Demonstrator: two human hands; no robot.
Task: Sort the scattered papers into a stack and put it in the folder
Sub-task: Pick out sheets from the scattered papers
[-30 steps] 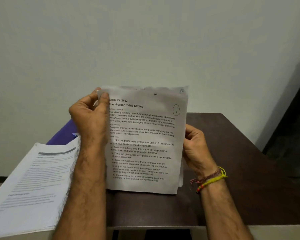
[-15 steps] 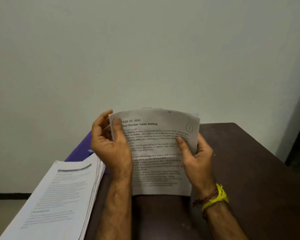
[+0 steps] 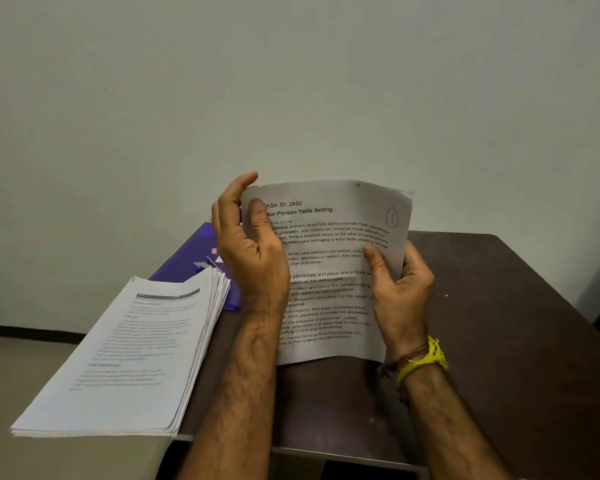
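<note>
At the far left, a thick stack of printed papers (image 3: 125,355) lies on the left edge of the dark brown desk (image 3: 499,341), its near corner hanging over the desk's side. Its far end rests on a purple folder (image 3: 187,261), which lies flat on the desk against the pale wall (image 3: 291,81). Just right of the stack, the left hand (image 3: 248,251) is raised above the desk and pinches the upper left corner of a small sheaf of papers (image 3: 329,271), thumb pressed on the printed front and fingers curled behind the edge. The sheaf stands nearly upright in the air, bowed slightly, its top sheet headed "TASK ID: 2692" and "Four-Person Table Setting", with a circled "1" penned near the upper right corner. Edges of further sheets show behind its top right corner. The right hand (image 3: 400,292) grips the sheaf's right edge, thumb on the front and fingers wrapped behind. A yellow thread bracelet (image 3: 426,358) and a reddish cord circle the right wrist.
</note>
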